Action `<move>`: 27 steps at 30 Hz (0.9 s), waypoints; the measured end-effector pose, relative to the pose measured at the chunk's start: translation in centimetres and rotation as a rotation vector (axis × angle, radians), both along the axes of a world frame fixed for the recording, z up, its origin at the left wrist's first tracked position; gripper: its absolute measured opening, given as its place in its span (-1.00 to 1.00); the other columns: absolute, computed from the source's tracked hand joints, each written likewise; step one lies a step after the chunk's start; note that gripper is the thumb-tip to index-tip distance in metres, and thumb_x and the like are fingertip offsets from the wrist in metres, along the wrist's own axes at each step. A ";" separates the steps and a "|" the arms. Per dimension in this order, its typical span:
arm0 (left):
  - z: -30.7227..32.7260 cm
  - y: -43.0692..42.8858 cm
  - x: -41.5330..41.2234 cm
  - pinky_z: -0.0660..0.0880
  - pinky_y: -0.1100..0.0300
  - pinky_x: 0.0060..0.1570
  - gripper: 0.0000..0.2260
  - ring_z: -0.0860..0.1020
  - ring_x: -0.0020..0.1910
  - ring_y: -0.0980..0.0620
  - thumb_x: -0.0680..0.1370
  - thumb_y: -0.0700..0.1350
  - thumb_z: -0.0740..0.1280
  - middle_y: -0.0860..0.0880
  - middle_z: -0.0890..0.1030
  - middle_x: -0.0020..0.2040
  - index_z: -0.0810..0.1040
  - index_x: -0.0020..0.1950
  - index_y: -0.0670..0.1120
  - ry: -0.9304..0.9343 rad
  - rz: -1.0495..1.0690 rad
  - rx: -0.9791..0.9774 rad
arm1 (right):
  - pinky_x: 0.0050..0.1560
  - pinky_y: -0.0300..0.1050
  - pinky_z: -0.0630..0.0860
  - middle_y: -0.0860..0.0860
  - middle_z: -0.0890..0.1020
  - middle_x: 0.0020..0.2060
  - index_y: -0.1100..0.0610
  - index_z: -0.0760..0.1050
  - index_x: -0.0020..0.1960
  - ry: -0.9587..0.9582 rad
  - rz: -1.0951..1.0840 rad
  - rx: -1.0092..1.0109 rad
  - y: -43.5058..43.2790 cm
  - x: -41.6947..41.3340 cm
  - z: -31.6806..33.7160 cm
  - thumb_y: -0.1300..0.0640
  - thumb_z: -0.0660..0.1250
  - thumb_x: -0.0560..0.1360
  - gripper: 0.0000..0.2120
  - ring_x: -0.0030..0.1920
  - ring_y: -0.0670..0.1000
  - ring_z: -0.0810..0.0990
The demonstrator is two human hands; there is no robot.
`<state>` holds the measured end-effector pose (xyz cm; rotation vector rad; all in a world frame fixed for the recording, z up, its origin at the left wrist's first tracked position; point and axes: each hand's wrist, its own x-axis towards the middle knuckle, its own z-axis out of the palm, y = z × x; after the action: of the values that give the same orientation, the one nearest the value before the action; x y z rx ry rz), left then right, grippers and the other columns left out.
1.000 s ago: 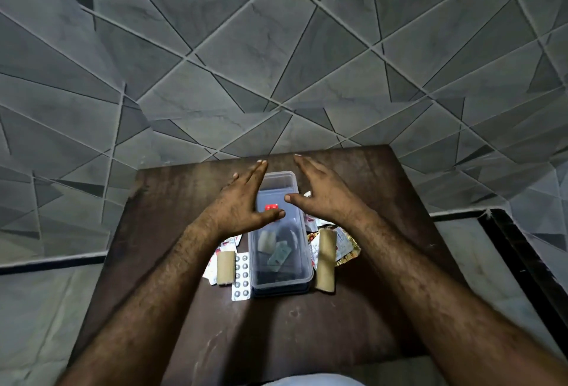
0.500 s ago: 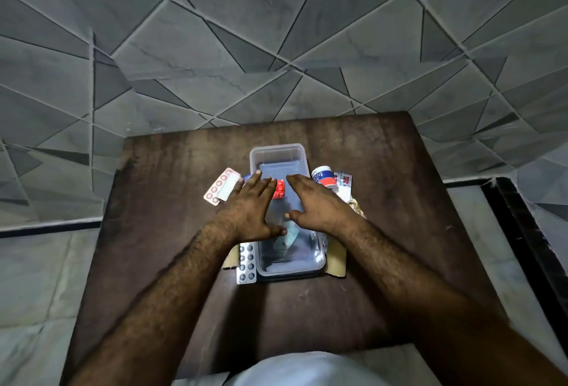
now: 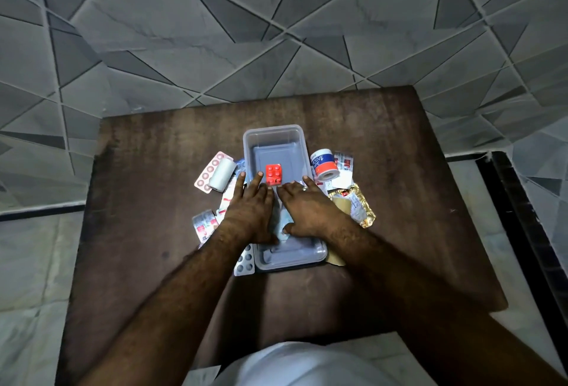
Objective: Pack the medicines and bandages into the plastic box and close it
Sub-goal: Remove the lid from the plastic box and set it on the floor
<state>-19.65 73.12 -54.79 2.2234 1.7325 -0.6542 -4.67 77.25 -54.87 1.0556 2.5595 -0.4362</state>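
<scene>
On a dark wooden table, the left hand and right hand are lying flat, fingers spread, gripping nothing, on the lidded plastic box; lifting the lid evenly comes first, with the red blister pack sitting just beyond the fingertips.

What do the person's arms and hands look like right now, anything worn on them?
Both forearms are bare and hairy, with no sleeves, gloves or watch in view. The left hand is unadorned. The right hand seems to carry a small ring, blurred.

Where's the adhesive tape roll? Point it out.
In the head view, the adhesive tape roll stands on the table just right of the plastic box, beyond the right hand.
</scene>
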 end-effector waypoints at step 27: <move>1.9 2.4 -0.7 -0.16 -0.26 0.47 -0.79 0.52 0.21 -0.10 0.51 -0.03 0.27 -0.04 0.66 0.00 0.60 0.10 0.00 -0.184 0.148 0.245 | 0.48 0.00 0.10 0.09 0.67 0.08 0.11 0.50 0.23 0.219 -0.226 0.127 0.2 -1.2 -0.3 0.12 0.20 0.54 -0.71 0.15 0.08 0.61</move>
<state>-20.33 75.51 -52.92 2.1974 1.9451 -0.2060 -5.83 77.49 -55.13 1.4243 2.6971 -0.4743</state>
